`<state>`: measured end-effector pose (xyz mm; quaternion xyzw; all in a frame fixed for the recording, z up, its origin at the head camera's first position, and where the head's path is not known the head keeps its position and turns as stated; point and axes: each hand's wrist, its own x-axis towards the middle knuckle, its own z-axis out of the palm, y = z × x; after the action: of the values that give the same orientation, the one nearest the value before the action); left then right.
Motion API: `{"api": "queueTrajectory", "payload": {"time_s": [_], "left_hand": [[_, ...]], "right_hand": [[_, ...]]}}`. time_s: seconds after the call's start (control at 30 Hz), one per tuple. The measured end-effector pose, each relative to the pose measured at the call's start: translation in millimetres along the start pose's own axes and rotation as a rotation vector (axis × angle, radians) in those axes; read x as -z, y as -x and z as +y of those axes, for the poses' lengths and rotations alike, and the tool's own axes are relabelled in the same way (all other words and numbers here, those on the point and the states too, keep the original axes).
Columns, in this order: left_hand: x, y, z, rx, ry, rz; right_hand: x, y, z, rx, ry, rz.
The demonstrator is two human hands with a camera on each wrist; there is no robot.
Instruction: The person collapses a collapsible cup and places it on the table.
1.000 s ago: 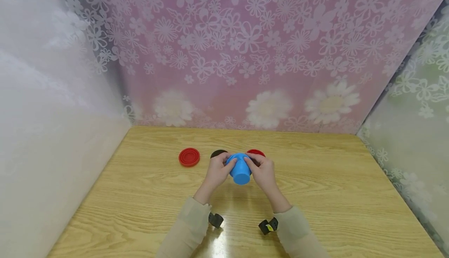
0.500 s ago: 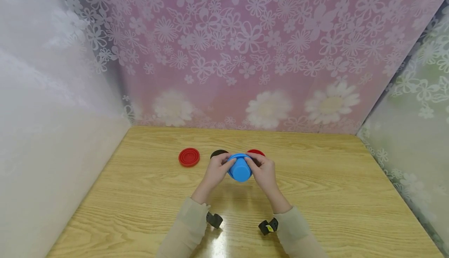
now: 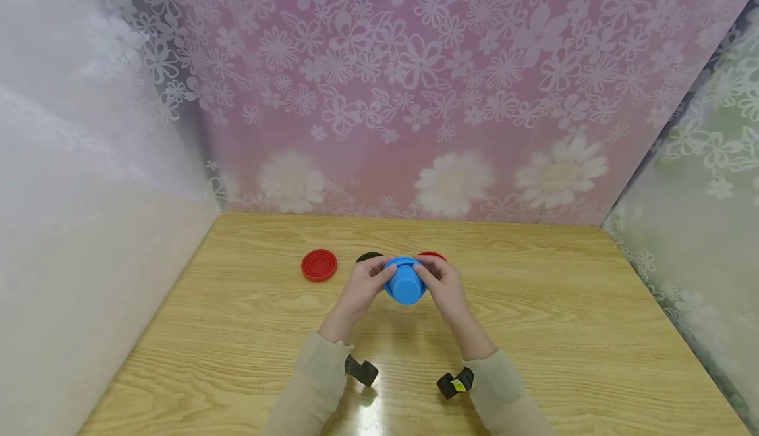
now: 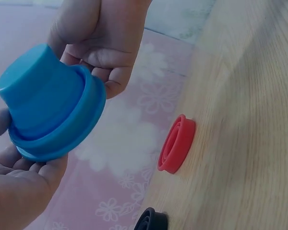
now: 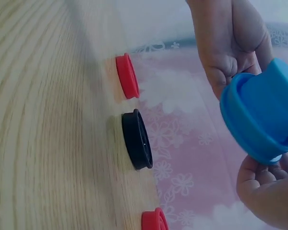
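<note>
In the head view a blue collapsible cup (image 3: 406,286) is held up over the table between both hands, its narrow base facing me. My left hand (image 3: 362,289) grips its left side, thumb on the outer wall and fingers at the wide rim. On the opposite side my right hand (image 3: 446,290) holds it the same way. A raised fold rings the wide end of the cup (image 4: 48,103) in the left wrist view, while the narrower part stands out. The cup's mouth faces away and is hidden.
Behind the hands, a flattened red ringed disc (image 3: 319,265) lies at the left of the wooden table (image 3: 237,330). A black disc (image 5: 137,139) and another red one (image 4: 176,143) are partly covered by the hands in the head view. Patterned panels (image 3: 415,126) enclose the table.
The cup's base shows rounder and a little higher, its side looks shorter, and the fold around the rim is plainer. Both hands keep their grip; the left forearm shifts slightly left.
</note>
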<state>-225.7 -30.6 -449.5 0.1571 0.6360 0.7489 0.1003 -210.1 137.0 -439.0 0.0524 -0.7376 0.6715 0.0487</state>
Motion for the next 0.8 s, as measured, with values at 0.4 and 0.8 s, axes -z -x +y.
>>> {"api": "queueTrajectory", "payload": {"time_s": [0.4, 0.8], "left_hand": [[-11.1, 9.7, 22.1, 0.020, 0.004, 0.057], [-17.8, 12.3, 25.4, -0.031, -0.160, 0.124]], "right_hand": [[2.7, -1.7, -1.6, -0.181, -0.222, -0.140], [-0.1, 0.9, -0.7, -0.149, -0.094, -0.070]]}}
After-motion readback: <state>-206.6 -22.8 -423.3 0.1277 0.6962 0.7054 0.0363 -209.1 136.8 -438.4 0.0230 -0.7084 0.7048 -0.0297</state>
